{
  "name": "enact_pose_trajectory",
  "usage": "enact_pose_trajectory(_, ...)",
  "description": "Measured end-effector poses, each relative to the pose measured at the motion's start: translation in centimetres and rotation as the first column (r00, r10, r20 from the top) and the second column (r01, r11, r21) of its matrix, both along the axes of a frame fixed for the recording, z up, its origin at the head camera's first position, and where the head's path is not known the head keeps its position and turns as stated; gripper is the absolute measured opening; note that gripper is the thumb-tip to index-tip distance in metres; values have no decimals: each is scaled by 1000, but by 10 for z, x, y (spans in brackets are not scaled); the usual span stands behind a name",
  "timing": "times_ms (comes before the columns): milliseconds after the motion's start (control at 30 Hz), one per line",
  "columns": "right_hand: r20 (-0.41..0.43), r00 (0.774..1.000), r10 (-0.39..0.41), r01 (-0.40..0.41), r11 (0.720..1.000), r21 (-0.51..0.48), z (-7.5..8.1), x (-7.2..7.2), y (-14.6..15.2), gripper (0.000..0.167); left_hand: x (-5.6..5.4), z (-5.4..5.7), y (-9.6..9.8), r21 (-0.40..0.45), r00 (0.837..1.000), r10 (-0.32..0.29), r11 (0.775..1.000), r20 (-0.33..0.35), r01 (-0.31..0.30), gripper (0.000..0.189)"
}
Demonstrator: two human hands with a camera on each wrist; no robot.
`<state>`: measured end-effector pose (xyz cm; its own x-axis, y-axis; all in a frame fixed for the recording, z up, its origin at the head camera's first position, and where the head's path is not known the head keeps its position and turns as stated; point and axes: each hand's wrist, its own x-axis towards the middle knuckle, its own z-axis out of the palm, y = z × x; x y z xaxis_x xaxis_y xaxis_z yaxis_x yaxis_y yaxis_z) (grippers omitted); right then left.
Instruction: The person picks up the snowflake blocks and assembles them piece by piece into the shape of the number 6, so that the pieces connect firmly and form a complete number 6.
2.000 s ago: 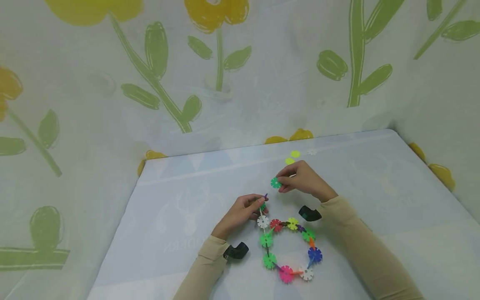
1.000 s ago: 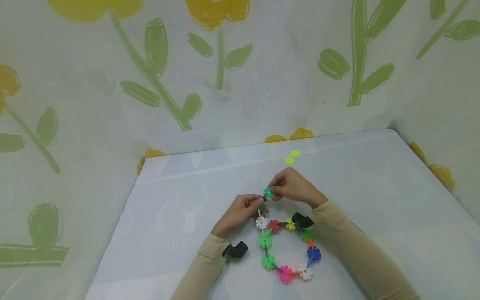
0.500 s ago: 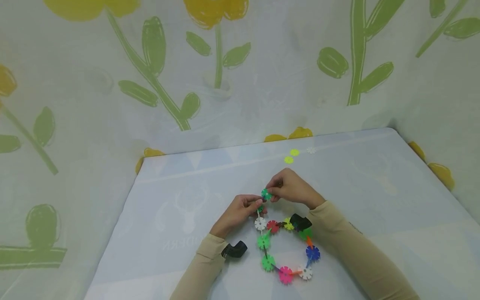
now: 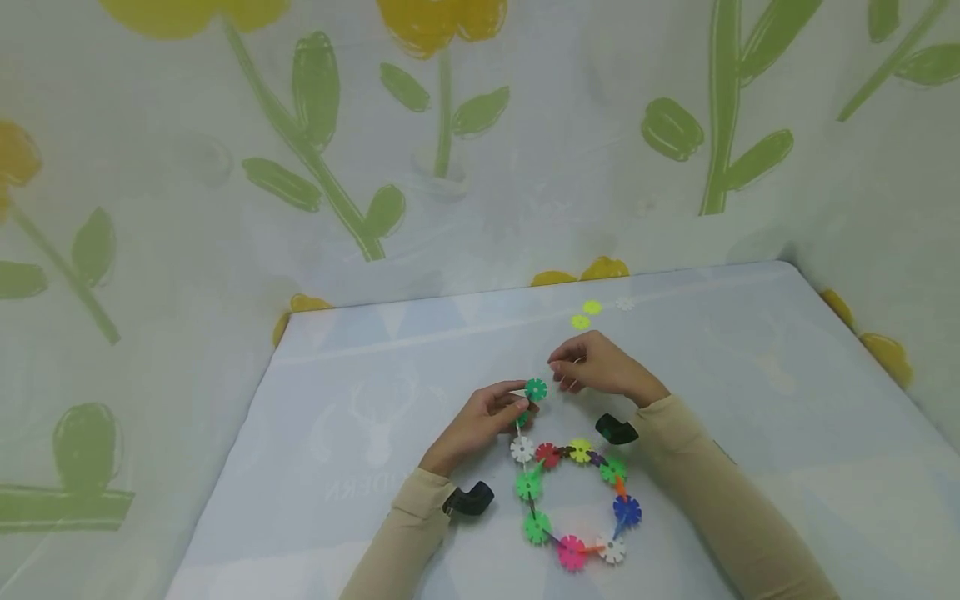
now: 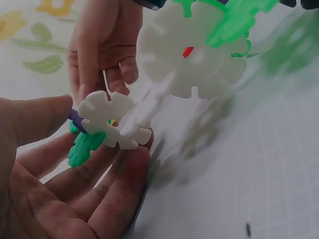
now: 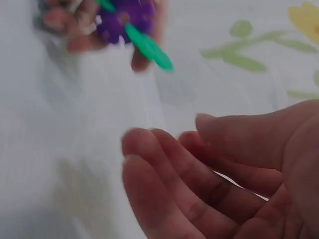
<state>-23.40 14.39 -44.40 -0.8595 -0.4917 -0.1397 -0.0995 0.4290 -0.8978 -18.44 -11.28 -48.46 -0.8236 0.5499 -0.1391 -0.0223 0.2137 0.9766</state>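
Note:
My left hand [image 4: 476, 423] pinches the upper tail of a chain of notched plastic snowflake discs. At its tip a green snowflake disc [image 4: 536, 389] sits slotted into a purple snowflake disc [image 6: 119, 21]. Close by the fingertips in the left wrist view are a white snowflake disc [image 5: 97, 112] and a small green one [image 5: 85, 148]. Below, the chain closes into a ring that includes a pink disc [image 4: 572, 552] and a blue disc [image 4: 627, 510]. My right hand [image 4: 606, 367] hovers just right of the tip, fingers loosely bent and holding nothing.
Two loose yellow discs [image 4: 587, 315] and a white disc [image 4: 625, 304] lie near the back of the pale table [image 4: 315, 417]. Behind it hangs a flower-print cloth [image 4: 540, 200]. A black wrist mount [image 4: 468, 500] sticks out from each sleeve.
My right hand brought the green disc down onto the purple one at the chain's tip, then let go and drew back up and right. The left hand kept its hold.

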Motion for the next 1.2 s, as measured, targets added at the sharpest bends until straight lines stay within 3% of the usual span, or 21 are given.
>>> enact_pose_trajectory(133,-65,988,-139,145,986,87,3,-13,19,30,0,2,-1,-21,1000,-3,1000,-6,3,49)
enact_pose_trajectory(267,-87,960,-267,277,951,137,6,-25,32,33,-1,3,-1,-29,1000,-4,1000,-16,3,49)
enact_pose_trajectory(400,-140,938,-318,338,928,158,2,-38,37,33,-2,2,-1,-23,1000,-3,1000,-20,3,50)
enact_pose_trajectory(567,-237,922,-306,358,907,221,-8,-53,37,27,-1,1,-1,-22,1000,-16,1000,-27,15,50)
enact_pose_trajectory(867,-241,941,-239,320,861,394,-19,-73,26,37,0,0,-2,-16,1000,-9,1000,-29,8,48)
enact_pose_trajectory(1000,-235,943,-237,316,861,399,-19,-73,23,36,0,0,-2,-20,999,-10,1000,-35,9,48)
enact_pose_trajectory(1200,-147,954,-262,299,872,388,-19,-71,25,34,1,-1,-2,-20,999,-17,1000,-41,16,48)
